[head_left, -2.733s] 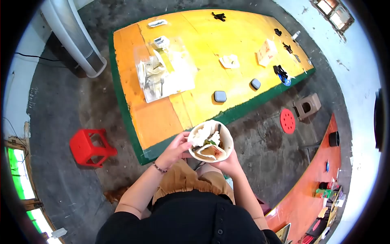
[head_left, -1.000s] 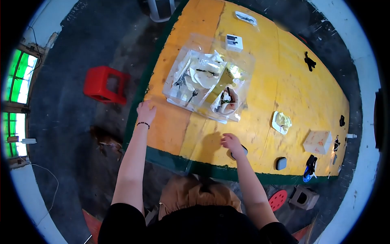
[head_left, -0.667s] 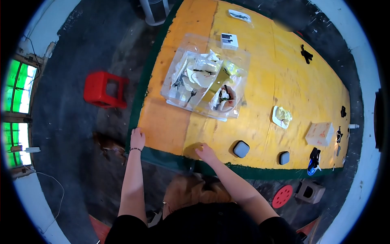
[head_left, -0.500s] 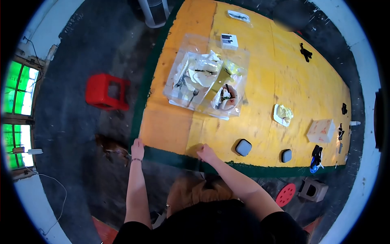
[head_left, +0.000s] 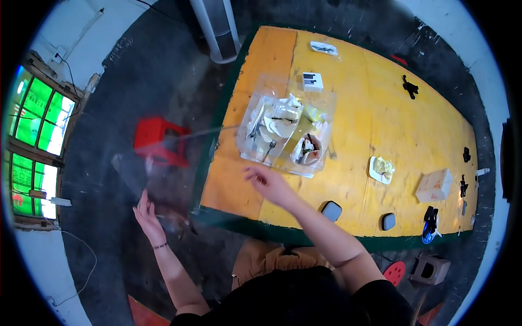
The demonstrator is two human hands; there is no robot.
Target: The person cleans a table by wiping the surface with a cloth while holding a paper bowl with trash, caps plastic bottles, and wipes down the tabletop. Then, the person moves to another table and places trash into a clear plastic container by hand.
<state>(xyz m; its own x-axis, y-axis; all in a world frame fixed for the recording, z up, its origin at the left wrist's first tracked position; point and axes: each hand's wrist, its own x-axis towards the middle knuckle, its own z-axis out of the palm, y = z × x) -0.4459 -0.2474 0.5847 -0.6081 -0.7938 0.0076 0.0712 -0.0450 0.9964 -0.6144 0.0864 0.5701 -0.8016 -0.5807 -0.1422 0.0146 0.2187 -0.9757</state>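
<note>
My left hand is off the table's left side, above the floor, its fingers stretched out. Beyond its fingertips, a blurred, see-through sheet hangs in the air; whether the hand touches it cannot be made out. My right hand hovers over the yellow table, fingers loosely bent and apart, with nothing visible in them. In front of it lies a clear plastic tray with used wrappers, a fork and a white bowl of scraps.
A red stool stands left of the table. Two grey cases, a white dish with food remains, a paper box and a white box are on the table. Beyond its far left corner is a tall appliance.
Both hands have left the table's near edge: the left moved out leftward, the right forward and left. A blurred clear sheet now shows at left. Earlier, both hands held the bowl, now in the tray.
</note>
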